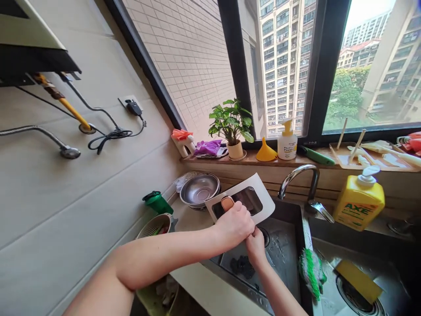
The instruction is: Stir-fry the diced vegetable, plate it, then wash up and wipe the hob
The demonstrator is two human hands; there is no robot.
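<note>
Up on the sill (251, 158) ahead of you, a potted plant (230, 123) stands between a purple bag (208, 148) and a yellow funnel (265, 152), a pump bottle (287, 144) right beside that! Over to your left, metal bowls (201, 188) sit near a tilted green container (158, 203), and a black plug (133, 108) juts from the wall (82, 197).

Bright daylight entered through the window (194, 52), leaving the sky (371, 13) nearly white. The faucet (301, 168) glinted, while the lower right corner was dim. Wide-angle distortion tilted 2 window bars (237, 66); the rightmost building (399, 55) looked soft.
</note>
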